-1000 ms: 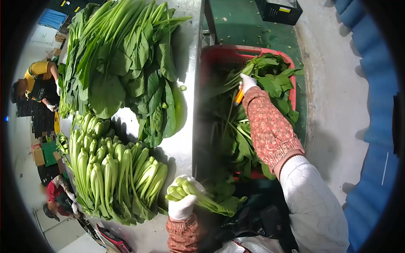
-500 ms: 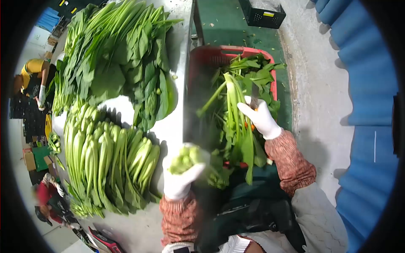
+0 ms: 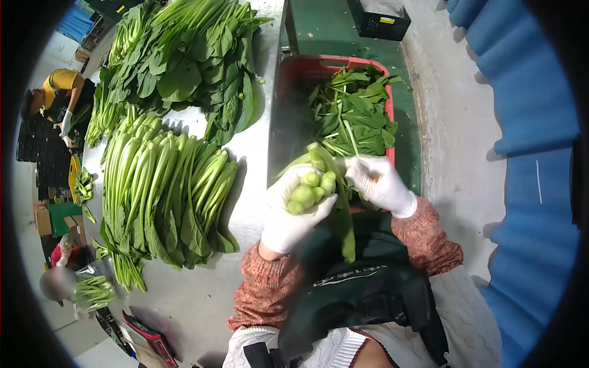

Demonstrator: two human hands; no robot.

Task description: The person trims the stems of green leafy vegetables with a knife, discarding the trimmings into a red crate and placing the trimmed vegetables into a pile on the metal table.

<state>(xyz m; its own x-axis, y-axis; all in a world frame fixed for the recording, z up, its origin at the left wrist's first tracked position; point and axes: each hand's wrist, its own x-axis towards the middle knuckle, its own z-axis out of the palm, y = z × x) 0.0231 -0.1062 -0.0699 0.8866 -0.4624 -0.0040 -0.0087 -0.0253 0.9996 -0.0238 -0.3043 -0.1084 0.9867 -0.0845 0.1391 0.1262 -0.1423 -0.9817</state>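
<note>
My left hand (image 3: 285,211), in a white glove, is closed around a bunch of leafy green stalks (image 3: 311,191), their pale cut ends facing me. One more stalk (image 3: 316,153) with a long hanging leaf lies between my two hands, against the bunch. My right hand (image 3: 381,187), gloved too, is closed beside that stalk; a thin leaf stem (image 3: 350,136) runs up from its fingertips. A small orange spot shows between the right fingers, too little of it to name. Below the hands is a red basket (image 3: 389,98) holding loose leaves (image 3: 362,113).
On the metal table (image 3: 245,184) to the left lie a row of trimmed stalks (image 3: 162,190) and a large leafy pile (image 3: 190,67). A black crate (image 3: 377,24) stands on the floor ahead. Blue curtain (image 3: 527,92) hangs at right. Two people (image 3: 61,92) work at far left.
My left hand has moved up and right with its bunch. My right hand has come lower, bringing the single stalk from over the basket to the bunch. The view has shifted slightly.
</note>
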